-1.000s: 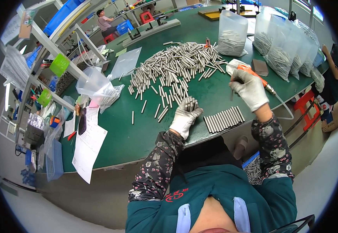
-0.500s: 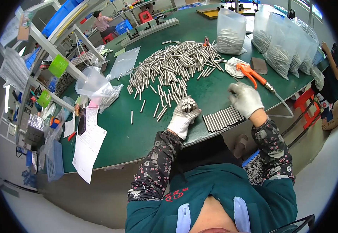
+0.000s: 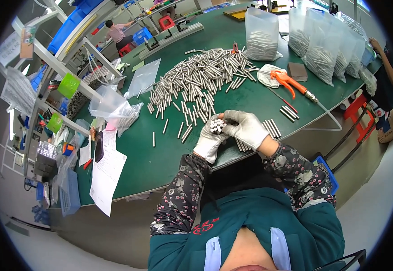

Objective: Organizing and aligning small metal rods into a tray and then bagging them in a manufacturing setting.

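My gloved left hand (image 3: 209, 142) is closed around a bundle of short metal pins (image 3: 217, 126), their round ends facing up. My gloved right hand (image 3: 247, 129) is curled in from the right, thumb and fingers gripping the side of the same bundle. Whether it also holds a loose pin is hidden. Beneath and beside the right hand lies a row of pins (image 3: 272, 128), partly covered by it. A few more pins (image 3: 289, 113) lie beyond that row. A large heap of the same pins (image 3: 201, 74) spreads over the green table (image 3: 138, 158) ahead of my hands.
An orange air gun (image 3: 291, 82) with a hose rests on the right, near a white cloth (image 3: 267, 76) and a thin red-ended stick (image 3: 283, 100). Pin-filled plastic bags (image 3: 262, 38) stand behind. Papers (image 3: 108, 174) hang over the left edge. A person (image 3: 119, 32) sits far off.
My right hand has moved left from over the row to the bundle in my left hand. The few pins and the red-ended stick it was covering now show. My left hand stays in place.
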The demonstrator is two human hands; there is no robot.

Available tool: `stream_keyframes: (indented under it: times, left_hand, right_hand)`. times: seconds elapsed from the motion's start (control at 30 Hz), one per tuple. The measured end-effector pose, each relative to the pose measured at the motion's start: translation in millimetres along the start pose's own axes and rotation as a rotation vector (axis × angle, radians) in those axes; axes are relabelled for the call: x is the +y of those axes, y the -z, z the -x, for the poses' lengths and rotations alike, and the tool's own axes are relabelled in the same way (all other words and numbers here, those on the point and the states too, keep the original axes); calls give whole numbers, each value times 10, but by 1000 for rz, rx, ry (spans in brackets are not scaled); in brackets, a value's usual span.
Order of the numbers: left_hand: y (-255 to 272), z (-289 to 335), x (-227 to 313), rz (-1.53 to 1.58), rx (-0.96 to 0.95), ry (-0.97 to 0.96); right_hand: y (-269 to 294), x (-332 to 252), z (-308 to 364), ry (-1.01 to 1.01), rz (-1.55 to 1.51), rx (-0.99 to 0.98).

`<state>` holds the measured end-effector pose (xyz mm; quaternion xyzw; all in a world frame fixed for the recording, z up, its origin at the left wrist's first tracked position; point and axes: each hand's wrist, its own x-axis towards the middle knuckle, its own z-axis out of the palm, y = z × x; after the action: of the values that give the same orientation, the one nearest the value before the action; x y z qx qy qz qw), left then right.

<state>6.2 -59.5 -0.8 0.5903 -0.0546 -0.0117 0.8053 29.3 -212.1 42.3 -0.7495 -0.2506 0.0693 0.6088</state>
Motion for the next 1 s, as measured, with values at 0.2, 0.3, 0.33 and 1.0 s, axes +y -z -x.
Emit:
stream_keyframes:
  times: [0.2,0.3,0.33,1.0]
  left_hand:
    - [15,-8,-32,-16,-15,-39]
    - [5,-5,-36,-25,-8,-47]
    - [-2,-3,-28,-25,-9,-46]
    - [-112,-5,92,-69,-8,12]
  right_hand:
    - [-36,-31,58,97,22,103]
    - [-43,-27,74,74,-31,101]
    - [-38,-24,72,74,-31,103]
    - [-23,61,-46,-71,-172,49]
